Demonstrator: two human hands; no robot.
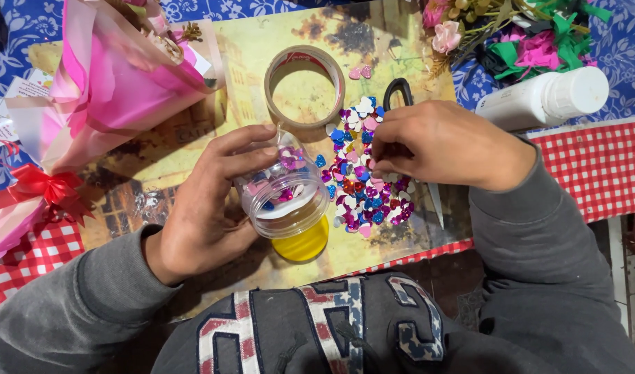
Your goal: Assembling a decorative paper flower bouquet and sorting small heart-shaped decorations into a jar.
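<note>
— Beside the tape roll (304, 85), just below it, what is the left hand (210, 208) doing?

— It wraps a small clear jar (284, 190), thumb under, fingers (251, 149) curled over the top side. The jar lies tipped, its mouth turned toward the person, with a few sequins inside. A yellow lid (303, 244) sits right under the mouth, touching it or nearly so.

— And the right hand (442, 145)?

— Right of the roll, down over the heap of heart sequins (362, 183). Its fingertips are pinched close together on the pile; I cannot tell whether a sequin is actually between them.

— How would that jar handle?

— I'd judge it thin plastic, light and stiff, with a smooth, somewhat slippery wall. A grip round the middle, as now, looks soundest; squeezing near the open rim might flex it.

— The sequins?

— Tiny, flat, glossy, nearly weightless. They probably slide and scatter at a touch, so a fingertip pinch on one edge, or a scoop of several, seems the way.

— Anything else near the roll?

— Scissors (399, 90) with black handles lie just right of it, partly under the right hand. A pink wrapped bouquet (102, 90) with a red bow lies well to its left, a white bottle (546, 98) on its side far right, and paper flowers (525, 34) above that.
</note>
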